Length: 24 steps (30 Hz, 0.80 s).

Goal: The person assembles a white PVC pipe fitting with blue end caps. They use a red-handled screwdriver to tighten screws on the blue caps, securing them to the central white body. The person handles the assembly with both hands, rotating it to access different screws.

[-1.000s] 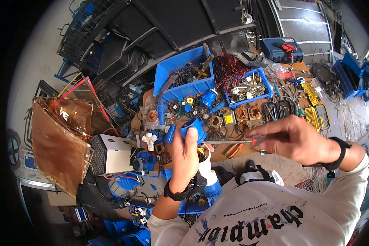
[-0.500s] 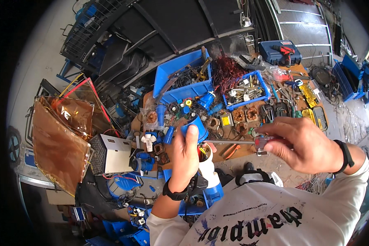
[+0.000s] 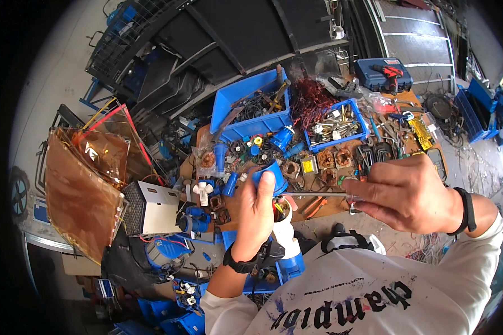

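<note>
Blue plastic cup [image 3: 270,175] — up near the tabletop's [image 3: 341,207] front edge, left hand [image 3: 256,205] clamping fingers round it, right hand [image 3: 411,195] fingers closed on screwdriver [image 3: 316,194] — probably light, stiff, slickish; grip outer wall, clear of shaft.

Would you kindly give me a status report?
Left hand holding blue housing. Right hand gripping screwdriver, pointed toward the housing. Orange-handled pliers nearby, touched by neither hand.
</note>
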Tool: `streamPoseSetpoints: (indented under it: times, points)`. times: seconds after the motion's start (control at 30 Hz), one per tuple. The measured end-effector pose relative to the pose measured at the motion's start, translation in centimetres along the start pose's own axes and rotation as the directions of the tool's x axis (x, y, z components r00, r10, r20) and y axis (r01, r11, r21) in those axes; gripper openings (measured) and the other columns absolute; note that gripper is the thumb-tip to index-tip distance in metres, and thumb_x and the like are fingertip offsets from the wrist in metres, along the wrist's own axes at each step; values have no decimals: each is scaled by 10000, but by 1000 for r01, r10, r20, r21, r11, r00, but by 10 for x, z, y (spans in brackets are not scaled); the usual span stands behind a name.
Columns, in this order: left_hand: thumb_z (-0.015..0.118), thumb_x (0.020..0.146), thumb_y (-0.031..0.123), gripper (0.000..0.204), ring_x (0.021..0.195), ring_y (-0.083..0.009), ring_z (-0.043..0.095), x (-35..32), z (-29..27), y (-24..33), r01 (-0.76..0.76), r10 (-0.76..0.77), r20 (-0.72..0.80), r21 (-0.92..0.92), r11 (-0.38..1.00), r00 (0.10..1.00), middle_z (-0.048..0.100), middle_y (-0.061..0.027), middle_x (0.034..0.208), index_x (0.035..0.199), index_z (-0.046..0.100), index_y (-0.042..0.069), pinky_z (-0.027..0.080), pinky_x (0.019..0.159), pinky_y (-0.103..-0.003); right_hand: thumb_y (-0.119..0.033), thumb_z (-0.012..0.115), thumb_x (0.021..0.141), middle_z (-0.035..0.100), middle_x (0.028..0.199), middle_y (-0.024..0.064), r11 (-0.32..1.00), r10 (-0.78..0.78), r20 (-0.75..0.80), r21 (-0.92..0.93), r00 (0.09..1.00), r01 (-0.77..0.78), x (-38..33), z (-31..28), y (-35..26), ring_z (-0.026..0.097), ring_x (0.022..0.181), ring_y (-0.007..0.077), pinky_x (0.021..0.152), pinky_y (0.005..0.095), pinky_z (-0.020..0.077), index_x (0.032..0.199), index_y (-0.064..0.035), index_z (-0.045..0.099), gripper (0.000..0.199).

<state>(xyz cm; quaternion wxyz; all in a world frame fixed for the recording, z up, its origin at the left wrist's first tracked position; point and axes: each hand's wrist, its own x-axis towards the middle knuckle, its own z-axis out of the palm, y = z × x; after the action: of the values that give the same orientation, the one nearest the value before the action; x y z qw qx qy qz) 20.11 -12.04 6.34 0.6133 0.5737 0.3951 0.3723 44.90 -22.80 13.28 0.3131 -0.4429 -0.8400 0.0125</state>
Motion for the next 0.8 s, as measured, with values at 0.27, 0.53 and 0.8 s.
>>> streamPoseSetpoints:
  times: [0.27,0.53,0.8]
  points:
    - [454,989,467,455,581,-210,630,1,1,1,20,-22,-44,-47,999,999,583,-109,773,1081,494,23,534,485,-304,-217,719,740,514,760,50,998,58,13,-2,998,-58,-3,5,2,586,631,216,526,333,499,1070,-35,662,381]
    - [459,982,483,459,585,-218,632,0,4,2,1,-2,-9,-19,1000,1000,573,-106,784,1046,489,29,532,485,-303,-142,674,835,628,761,141,905,317,219,222,923,-364,-2,-3,-2,628,681,335,607,407,502,935,-8,660,168]
    - [451,989,472,445,577,-217,621,1,4,-2,16,-16,14,-49,999,1000,541,-98,749,1040,486,31,519,470,-303,-123,709,758,572,756,80,984,173,65,-56,983,-169,4,-3,1,615,670,271,571,368,507,965,-49,660,226]
